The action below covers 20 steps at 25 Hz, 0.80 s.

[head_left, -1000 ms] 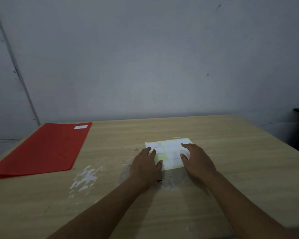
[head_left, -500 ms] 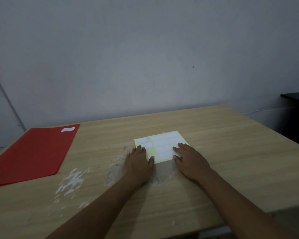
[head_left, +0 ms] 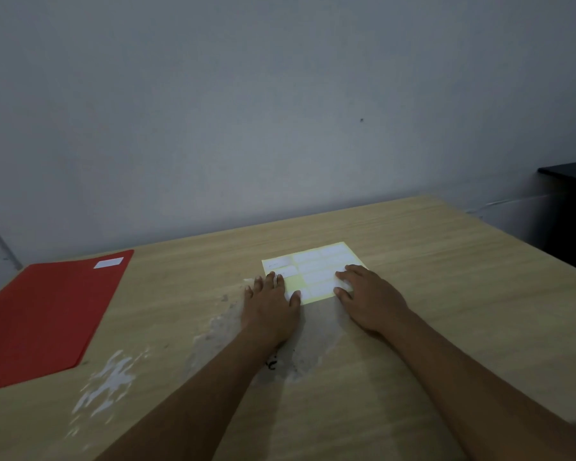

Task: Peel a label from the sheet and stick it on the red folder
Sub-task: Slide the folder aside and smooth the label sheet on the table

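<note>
Head view: your left hand (head_left: pixel 271 304) and right hand (head_left: pixel 368 296) have slid toward the label sheet's (head_left: pixel 313 266) 6 o'clock edge — both grips flat, apart, nothing peeled; red folder (head_left: pixel 44 314) waits at 9 o'clock on the bench (head_left: pixel 446 294).

label sheet (head_left: pixel 316 267) mid-table (head_left: pixel 446 294), folder (head_left: pixel 47 314) far left, hands on sheet's near corners

A plain workroom: worn wooden table (head_left: pixel 413 247) against a bare grey wall (head_left: pixel 280 111).

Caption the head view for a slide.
Both hands rest on the label sheet; red folder lies left.
</note>
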{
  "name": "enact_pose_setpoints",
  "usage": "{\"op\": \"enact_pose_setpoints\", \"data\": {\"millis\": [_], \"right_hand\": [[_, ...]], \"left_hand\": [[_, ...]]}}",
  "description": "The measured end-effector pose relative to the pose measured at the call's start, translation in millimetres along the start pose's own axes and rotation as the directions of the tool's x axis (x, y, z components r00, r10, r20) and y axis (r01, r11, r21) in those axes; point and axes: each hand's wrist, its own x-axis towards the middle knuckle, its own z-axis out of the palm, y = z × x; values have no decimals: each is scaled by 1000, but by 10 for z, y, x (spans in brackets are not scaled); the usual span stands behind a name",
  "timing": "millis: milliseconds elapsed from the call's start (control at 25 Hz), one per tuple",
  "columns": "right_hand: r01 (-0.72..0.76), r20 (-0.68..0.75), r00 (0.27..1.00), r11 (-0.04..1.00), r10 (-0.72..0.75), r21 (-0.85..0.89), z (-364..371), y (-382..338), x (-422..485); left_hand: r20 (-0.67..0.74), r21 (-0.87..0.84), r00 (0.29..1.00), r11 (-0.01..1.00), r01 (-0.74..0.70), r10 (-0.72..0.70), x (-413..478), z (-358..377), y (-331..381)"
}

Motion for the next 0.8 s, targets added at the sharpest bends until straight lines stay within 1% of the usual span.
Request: {"op": "enact_pose_setpoints", "data": {"millis": [280, 800], "right_hand": [[-26, -7, 1000, 1000, 26, -6, 1, 239, 394], [-68, -45, 997, 998, 68, -2, 62, 508, 1125]], "left_hand": [[-21, -1, 1000, 1000, -15, 15, 488, 84, 157], [-59, 12, 998, 1000, 9, -8, 1257, 175, 301]]}}
